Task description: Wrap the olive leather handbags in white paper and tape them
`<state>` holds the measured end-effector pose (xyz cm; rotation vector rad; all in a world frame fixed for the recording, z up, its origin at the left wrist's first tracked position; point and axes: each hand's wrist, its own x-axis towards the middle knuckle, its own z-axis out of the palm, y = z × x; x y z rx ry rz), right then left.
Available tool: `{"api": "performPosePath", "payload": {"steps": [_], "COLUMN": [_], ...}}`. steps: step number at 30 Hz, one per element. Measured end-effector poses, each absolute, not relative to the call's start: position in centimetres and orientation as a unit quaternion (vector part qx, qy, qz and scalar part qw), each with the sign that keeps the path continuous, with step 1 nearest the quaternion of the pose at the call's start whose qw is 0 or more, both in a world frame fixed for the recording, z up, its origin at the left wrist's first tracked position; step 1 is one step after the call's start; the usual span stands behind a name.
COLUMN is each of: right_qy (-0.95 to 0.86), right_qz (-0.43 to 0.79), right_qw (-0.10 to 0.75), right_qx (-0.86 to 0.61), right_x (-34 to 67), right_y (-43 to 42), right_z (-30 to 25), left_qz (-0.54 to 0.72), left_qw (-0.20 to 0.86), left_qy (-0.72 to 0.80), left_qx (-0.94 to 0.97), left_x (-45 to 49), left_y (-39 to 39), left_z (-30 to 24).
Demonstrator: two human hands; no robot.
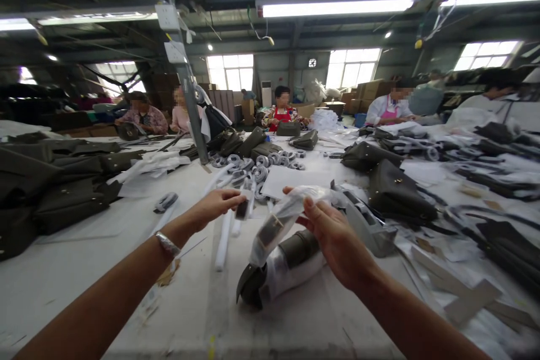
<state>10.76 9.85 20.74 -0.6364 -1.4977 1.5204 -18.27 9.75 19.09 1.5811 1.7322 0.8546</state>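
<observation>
My left hand (pixel 217 208) reaches over the table with its fingers closed on a small dark rectangular piece (pixel 242 208), which looks like a tag. My right hand (pixel 327 225) pinches a strap (pixel 276 228) wrapped in clear plastic, holding it up in an arch. Below that arch lies a dark olive bag (pixel 297 248), partly covered in white wrapping, with a dark flap (pixel 252 286) toward me. The far end of the strap is hidden behind my right hand. A silvery bracelet (pixel 167 243) circles my left wrist.
Rolled straps (pixel 261 171) and white tubes (pixel 223 242) lie ahead. Stacked dark bags (pixel 71 197) cover the left; another bag (pixel 399 191) and card strips (pixel 472 301) lie right. A metal post (pixel 192 107) rises from the table. Co-workers sit opposite, one in a red apron (pixel 283 118).
</observation>
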Motion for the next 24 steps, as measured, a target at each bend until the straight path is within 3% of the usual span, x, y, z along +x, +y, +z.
{"api": "performPosePath", "payload": {"steps": [5,11,24], "right_qy": [-0.720,-0.797,-0.784], "right_qz": [0.438,0.290,0.307], "right_qw": [0.464,0.419,0.430], "right_qx": [-0.273,-0.324,-0.325], "right_x": [11.4,12.3,12.4], "right_y": [11.4,12.4,13.1], "right_z": [21.6,22.2,22.1], "left_qz": [0.326,0.314,0.341], "left_qw": [0.419,0.489,0.484], "left_qy": [0.561,0.512,0.536], "left_qx": [0.635,0.632,0.602], "left_x": [-11.5,-7.6,-6.1], "left_y": [9.2,8.5,6.6], "left_z": [22.2,23.9,24.6]}}
